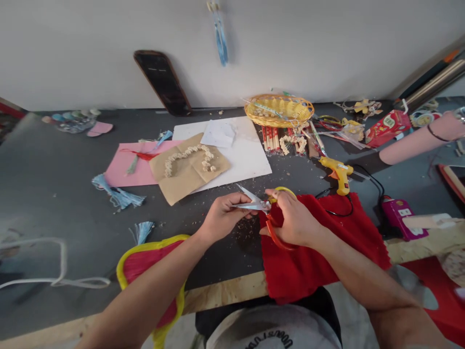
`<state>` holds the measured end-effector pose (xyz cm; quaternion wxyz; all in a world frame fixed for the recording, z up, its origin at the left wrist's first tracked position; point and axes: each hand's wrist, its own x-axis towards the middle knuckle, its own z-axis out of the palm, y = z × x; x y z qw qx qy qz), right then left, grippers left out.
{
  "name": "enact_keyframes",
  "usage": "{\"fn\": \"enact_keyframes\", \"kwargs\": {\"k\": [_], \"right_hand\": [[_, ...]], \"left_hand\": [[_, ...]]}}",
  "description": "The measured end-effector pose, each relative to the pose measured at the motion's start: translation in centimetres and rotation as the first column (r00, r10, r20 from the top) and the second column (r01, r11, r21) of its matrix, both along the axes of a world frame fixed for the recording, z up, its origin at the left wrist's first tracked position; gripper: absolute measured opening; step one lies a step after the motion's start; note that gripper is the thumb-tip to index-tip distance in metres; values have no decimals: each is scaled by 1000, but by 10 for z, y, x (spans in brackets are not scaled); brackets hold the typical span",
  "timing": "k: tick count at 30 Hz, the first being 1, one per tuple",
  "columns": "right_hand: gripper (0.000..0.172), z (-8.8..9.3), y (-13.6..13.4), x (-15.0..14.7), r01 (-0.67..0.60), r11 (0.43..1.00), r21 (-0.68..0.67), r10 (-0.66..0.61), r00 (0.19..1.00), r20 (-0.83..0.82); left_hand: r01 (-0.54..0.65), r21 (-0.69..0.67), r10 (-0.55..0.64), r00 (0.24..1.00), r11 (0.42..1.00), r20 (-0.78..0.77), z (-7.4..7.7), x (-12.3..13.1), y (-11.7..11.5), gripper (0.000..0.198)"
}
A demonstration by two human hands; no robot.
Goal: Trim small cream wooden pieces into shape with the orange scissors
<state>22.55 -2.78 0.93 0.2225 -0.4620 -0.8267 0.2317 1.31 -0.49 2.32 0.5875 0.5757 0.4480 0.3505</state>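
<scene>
My right hand (296,220) grips the scissors (257,205) by their yellow and orange handles, with the blades spread apart and pointing left. Close to the blades is my left hand (223,215), its fingers pinched together; whatever they hold is too small to make out. Under my right hand lies a red cloth (348,237) that hangs over the table's front edge. Beyond my left hand, small cream pieces (189,151) form a curved row on brown paper (170,186).
A wicker basket (279,109) stands at the back, with a yellow glue gun (337,172) and a pink bottle (417,138) to the right. A phone (163,82) leans on the wall. Blue tassels (118,195) lie left, above a yellow-edged red piece (145,261).
</scene>
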Motion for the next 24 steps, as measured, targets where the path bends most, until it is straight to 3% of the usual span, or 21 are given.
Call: {"fn": "enact_keyframes", "kwargs": {"k": [7,11,15,20,24], "right_hand": [[59,-4,1,0,59,993,98,-53,997,-58],[62,-4,3,2,93,988,120,-93,996,-6],[63,-3,4,5,16,990,138,-31,994,106],[70,-4,5,3,16,989,147,-40,986,163],[58,-7,6,1,3,986,167,-35,982,185]], "left_hand": [[-70,-6,70,996,998,63,-9,-3,4,2],[-125,-74,132,985,989,113,-11,-3,3,12],[-159,-111,175,972,981,156,-10,0,1,20],[-152,-44,156,982,987,105,-3,3,-3,12],[-106,-25,107,992,994,68,0,2,-4,7]]}}
